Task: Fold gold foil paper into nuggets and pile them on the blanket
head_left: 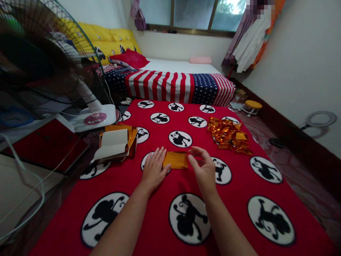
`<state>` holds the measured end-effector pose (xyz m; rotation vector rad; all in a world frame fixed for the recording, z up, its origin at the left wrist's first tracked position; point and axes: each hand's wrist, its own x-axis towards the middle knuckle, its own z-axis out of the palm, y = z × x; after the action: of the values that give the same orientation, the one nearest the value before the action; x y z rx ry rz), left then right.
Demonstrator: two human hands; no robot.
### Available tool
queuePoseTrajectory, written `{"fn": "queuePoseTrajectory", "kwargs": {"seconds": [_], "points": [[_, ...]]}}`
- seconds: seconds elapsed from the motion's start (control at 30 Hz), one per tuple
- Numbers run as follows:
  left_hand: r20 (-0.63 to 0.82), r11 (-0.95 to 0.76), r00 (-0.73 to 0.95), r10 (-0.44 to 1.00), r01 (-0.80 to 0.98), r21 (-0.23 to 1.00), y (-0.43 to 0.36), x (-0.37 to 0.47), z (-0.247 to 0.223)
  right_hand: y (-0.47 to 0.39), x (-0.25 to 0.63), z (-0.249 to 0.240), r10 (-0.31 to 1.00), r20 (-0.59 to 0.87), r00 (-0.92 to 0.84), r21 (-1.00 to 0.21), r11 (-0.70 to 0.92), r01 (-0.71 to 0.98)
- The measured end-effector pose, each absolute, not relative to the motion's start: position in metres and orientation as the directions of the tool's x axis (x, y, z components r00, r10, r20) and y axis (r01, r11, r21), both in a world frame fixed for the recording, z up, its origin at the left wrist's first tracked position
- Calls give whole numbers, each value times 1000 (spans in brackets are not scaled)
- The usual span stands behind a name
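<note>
A folded sheet of gold paper (176,159) lies flat on a red blanket (239,199) printed with black monkeys in white circles. My left hand (154,169) lies flat with fingers spread, pressing the paper's left edge. At the paper's right edge my right hand (203,167) pinches the sheet with thumb and curled fingers. Left of my hands sits a stack of gold and white paper sheets (115,144). A heap of folded gold paper pieces (229,135) lies to the upper right.
A standing fan (48,60) with a white base (93,119) stands at the left. Behind the blanket is a bed with a stars-and-stripes cover (173,85). A small yellow stool (253,105) and a ring light (319,120) lie on the floor at right.
</note>
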<state>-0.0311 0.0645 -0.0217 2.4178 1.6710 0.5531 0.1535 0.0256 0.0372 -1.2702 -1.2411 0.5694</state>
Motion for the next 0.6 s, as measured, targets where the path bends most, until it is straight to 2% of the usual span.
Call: {"fn": "queuePoseTrajectory", "kwargs": {"seconds": [0.1, 0.2, 0.3, 0.4, 0.6], "points": [[248, -357, 276, 929, 845, 397, 66, -32, -21, 51, 161, -7, 855, 430, 291, -792, 203, 575], [273, -325, 215, 938, 821, 469, 67, -32, -19, 57, 165, -25, 876, 428, 221, -737, 197, 646], [282, -298, 168, 945, 797, 525, 67, -32, -17, 55, 165, -27, 906, 367, 209, -762, 165, 626], [309, -317, 162, 937, 768, 556, 68, -33, -17, 54, 164, -28, 914, 334, 230, -827, 168, 536], [348, -402, 239, 907, 743, 535, 72, -35, -17, 55, 167, -30, 927, 337, 161, -844, 222, 487]]}}
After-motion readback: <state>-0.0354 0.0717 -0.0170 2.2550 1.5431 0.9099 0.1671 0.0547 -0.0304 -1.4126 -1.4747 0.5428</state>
